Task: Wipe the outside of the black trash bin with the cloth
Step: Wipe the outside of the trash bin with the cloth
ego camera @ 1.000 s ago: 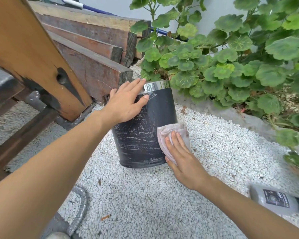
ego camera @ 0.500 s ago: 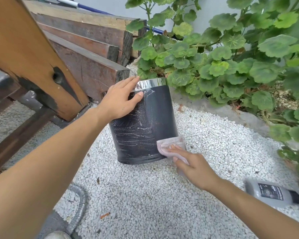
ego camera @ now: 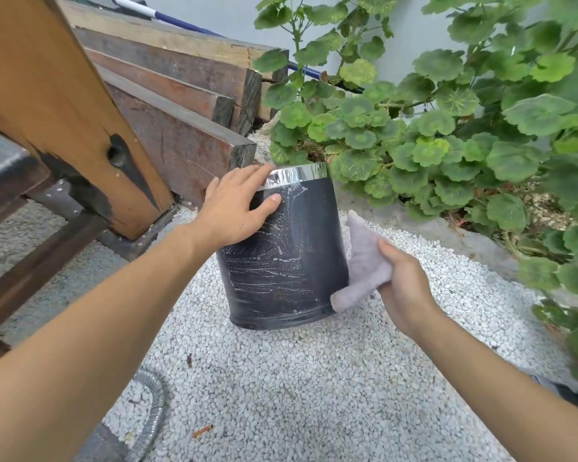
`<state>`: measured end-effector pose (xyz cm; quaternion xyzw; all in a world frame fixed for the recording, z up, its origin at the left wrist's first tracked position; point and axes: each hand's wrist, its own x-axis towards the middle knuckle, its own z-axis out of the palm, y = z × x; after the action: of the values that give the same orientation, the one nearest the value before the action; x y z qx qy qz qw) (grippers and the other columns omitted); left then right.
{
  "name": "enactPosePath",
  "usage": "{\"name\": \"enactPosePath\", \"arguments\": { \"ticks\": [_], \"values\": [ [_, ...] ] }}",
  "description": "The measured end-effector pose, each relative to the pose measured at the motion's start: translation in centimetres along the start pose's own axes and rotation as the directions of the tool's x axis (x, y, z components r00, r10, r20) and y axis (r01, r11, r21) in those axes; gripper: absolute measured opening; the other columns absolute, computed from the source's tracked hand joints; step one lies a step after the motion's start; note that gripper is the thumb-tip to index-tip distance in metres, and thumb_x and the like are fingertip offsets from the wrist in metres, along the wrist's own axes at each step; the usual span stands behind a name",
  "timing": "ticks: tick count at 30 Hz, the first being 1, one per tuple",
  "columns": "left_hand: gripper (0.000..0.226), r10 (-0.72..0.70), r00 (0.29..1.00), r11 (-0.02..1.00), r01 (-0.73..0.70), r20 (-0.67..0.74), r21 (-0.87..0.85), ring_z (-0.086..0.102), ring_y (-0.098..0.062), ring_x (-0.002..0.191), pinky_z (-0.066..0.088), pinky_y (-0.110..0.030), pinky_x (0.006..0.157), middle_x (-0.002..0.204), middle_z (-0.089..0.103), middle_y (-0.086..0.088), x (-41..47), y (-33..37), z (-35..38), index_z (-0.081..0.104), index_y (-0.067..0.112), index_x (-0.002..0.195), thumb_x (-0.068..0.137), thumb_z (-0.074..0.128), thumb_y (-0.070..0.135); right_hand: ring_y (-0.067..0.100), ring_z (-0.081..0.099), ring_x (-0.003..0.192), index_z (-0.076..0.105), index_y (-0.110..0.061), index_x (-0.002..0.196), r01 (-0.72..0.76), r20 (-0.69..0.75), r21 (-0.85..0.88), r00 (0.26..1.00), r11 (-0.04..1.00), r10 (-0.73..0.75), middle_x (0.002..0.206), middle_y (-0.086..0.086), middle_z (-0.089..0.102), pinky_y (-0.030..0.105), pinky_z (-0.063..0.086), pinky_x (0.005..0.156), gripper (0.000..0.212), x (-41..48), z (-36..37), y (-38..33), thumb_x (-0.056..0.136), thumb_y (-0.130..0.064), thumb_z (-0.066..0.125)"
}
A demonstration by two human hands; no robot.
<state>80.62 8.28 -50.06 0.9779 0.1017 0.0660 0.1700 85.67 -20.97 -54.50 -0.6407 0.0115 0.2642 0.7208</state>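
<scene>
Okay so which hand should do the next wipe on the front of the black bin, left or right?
Right. The right hand already grips the cloth beside the black bin's right wall, so it can likely sweep across the streaky front. The left hand lies flat on the upper rim, steadying the bin.
</scene>
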Motion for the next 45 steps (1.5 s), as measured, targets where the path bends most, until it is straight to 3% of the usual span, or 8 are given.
{"name": "enactPosePath", "arguments": {
  "ticks": [8, 10, 16, 22, 26, 32, 38, 45],
  "values": [
    [0.064, 0.020, 0.999, 1.000, -0.019, 0.037, -0.024, 0.021, -0.019, 0.151, 0.016, -0.058, 0.120, 0.164, 0.022, 0.009, -0.6, -0.3, -0.6, 0.019, 0.036, 0.157, 0.098, 0.032, 0.059, -0.009, 0.043, 0.134, 0.055, -0.038, 0.142, 0.319, 0.075, -0.270, 0.948, 0.909, -0.310, 0.147, -0.021, 0.051, 0.029, 0.033, 0.115, 0.043, 4.4, 5.8, -5.7, 0.099, -0.036, 0.046],
    [0.062, 0.001, 0.999, 0.998, 0.002, 0.053, -0.056, 0.018, -0.016, 0.151, 0.009, -0.060, 0.120, 0.164, 0.020, 0.014, -0.9, -0.1, -0.8, 0.019, 0.039, 0.156, 0.099, 0.035, 0.058, -0.013, 0.031, 0.140, 0.046, -0.045, 0.145, 0.426, 0.189, -0.401, 0.905, 0.811, -0.381, 0.152, -0.027, 0.040, 0.022, 0.024, 0.116, 0.044, 5.3, 7.3, -5.9, 0.104, -0.032, 0.042],
    [0.062, 0.004, 0.996, 0.998, 0.002, 0.084, -0.068, 0.017, -0.014, 0.151, 0.008, -0.065, 0.118, 0.164, 0.020, 0.015, -1.2, 0.2, -1.1, 0.021, 0.040, 0.155, 0.098, 0.037, 0.058, 0.005, 0.004, 0.153, 0.028, -0.023, 0.158, 0.545, 0.379, -0.703, 0.831, 0.458, -0.408, 0.166, -0.010, 0.020, 0.036, 0.005, 0.126, 0.055, 6.3, 9.2, -4.4, 0.106, -0.031, 0.043],
    [0.062, 0.016, 0.996, 0.997, -0.009, 0.089, -0.081, 0.017, -0.017, 0.151, 0.009, -0.065, 0.117, 0.164, 0.021, 0.011, -1.3, 0.0, -1.2, 0.019, 0.041, 0.155, 0.098, 0.038, 0.056, 0.003, -0.002, 0.152, 0.017, -0.025, 0.160, 0.673, 0.570, -0.717, 0.716, 0.183, -0.403, 0.166, -0.012, 0.009, 0.015, -0.001, 0.120, 0.061, 5.7, 8.3, -3.9, 0.106, -0.024, 0.045],
    [0.064, 0.017, 0.997, 0.996, -0.011, 0.074, -0.089, 0.016, -0.018, 0.152, 0.007, -0.065, 0.118, 0.165, 0.020, 0.011, -1.6, 0.0, -0.9, 0.019, 0.041, 0.154, 0.095, 0.037, 0.056, 0.005, -0.004, 0.154, 0.014, -0.023, 0.161, 0.702, 0.632, -0.708, 0.680, 0.079, -0.371, 0.165, -0.013, 0.005, 0.030, 0.008, 0.125, 0.065, 5.4, 7.0, -3.0, 0.105, -0.018, 0.048],
    [0.065, 0.005, 0.996, 0.997, 0.001, 0.085, -0.074, 0.014, -0.019, 0.152, 0.006, -0.064, 0.118, 0.165, 0.018, 0.010, -1.2, -0.1, -0.9, 0.018, 0.039, 0.156, 0.096, 0.037, 0.055, 0.004, -0.008, 0.153, 0.011, -0.029, 0.161, 0.688, 0.647, -0.722, 0.708, 0.073, -0.281, 0.165, -0.018, 0.001, 0.051, 0.021, 0.123, 0.065, 4.1, 6.0, -0.8, 0.106, -0.024, 0.046],
    [0.064, -0.008, 0.997, 0.998, 0.013, 0.073, -0.068, 0.014, -0.019, 0.152, 0.006, -0.063, 0.119, 0.165, 0.017, 0.011, -0.7, -0.4, -0.6, 0.017, 0.039, 0.156, 0.098, 0.040, 0.053, -0.001, -0.011, 0.151, 0.006, -0.035, 0.160, 0.679, 0.633, -0.718, 0.728, 0.152, -0.263, 0.166, -0.021, 0.000, 0.045, 0.018, 0.125, 0.065, 2.9, 5.1, 1.8, 0.107, -0.033, 0.042],
    [0.064, -0.009, 0.999, 0.998, 0.012, 0.051, -0.065, 0.016, -0.020, 0.152, 0.007, -0.063, 0.118, 0.165, 0.018, 0.012, -0.1, -0.8, -0.1, 0.018, 0.040, 0.156, 0.097, 0.038, 0.055, 0.001, -0.009, 0.152, 0.006, -0.037, 0.160, 0.664, 0.630, -0.723, 0.747, 0.193, -0.211, 0.166, -0.021, 0.002, 0.052, 0.018, 0.124, 0.064, 1.5, 3.4, 4.1, 0.106, -0.035, 0.041]
  ]
}}
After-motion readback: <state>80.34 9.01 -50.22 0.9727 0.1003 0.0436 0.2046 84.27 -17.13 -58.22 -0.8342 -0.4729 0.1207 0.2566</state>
